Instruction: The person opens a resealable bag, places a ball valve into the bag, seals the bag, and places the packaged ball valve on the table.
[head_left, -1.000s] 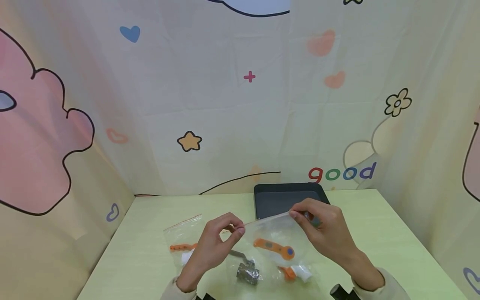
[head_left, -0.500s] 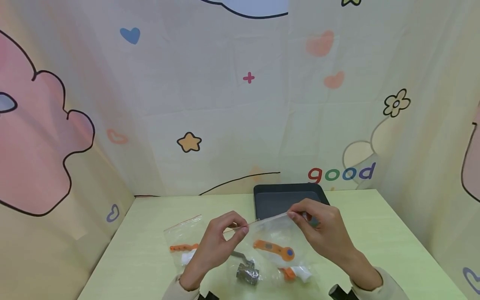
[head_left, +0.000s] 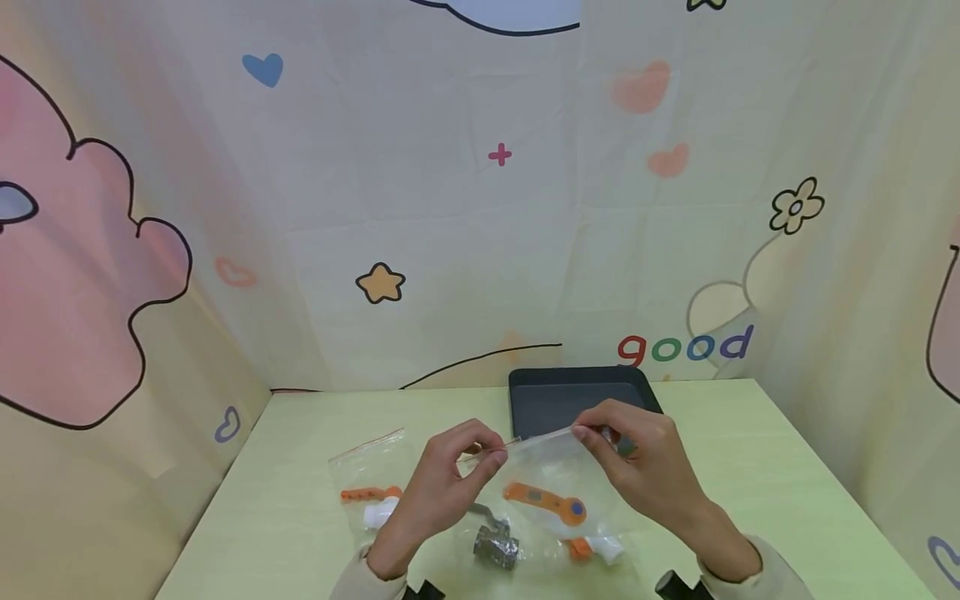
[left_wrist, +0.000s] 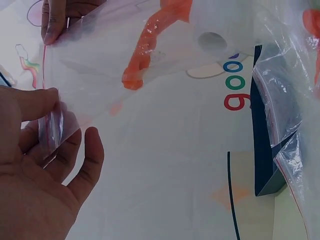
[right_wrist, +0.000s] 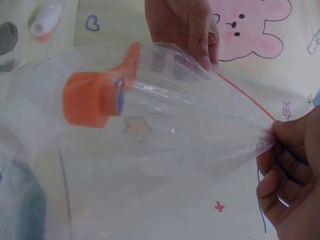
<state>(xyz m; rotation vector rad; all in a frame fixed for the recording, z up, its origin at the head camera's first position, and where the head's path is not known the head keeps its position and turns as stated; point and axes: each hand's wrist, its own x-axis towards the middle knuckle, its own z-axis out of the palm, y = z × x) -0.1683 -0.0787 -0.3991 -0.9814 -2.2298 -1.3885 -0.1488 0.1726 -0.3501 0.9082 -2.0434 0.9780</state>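
A clear zip bag (head_left: 551,467) hangs raised between my two hands, its seal strip running from one to the other. My left hand (head_left: 448,483) pinches the seal between thumb and forefinger, with the other fingers loosely bent. At the strip's right end my right hand (head_left: 651,462) pinches the bag's corner. Through the plastic show a flat orange piece (head_left: 546,502) with a blue dot and a part in orange and white. The right wrist view shows an orange collar (right_wrist: 87,100) inside the bag. Whether the seal is fully closed cannot be told.
A second clear bag (head_left: 367,450), holding an orange strip (head_left: 363,495) and a white part (head_left: 378,513), lies left of my left hand. A grey part (head_left: 497,547) in plastic lies on the table (head_left: 300,417) below. Behind stands a dark tray (head_left: 585,385).
My left hand has slid rightward along the seal, closer to my right hand. The right hand has shifted very slightly left and keeps its pinch.
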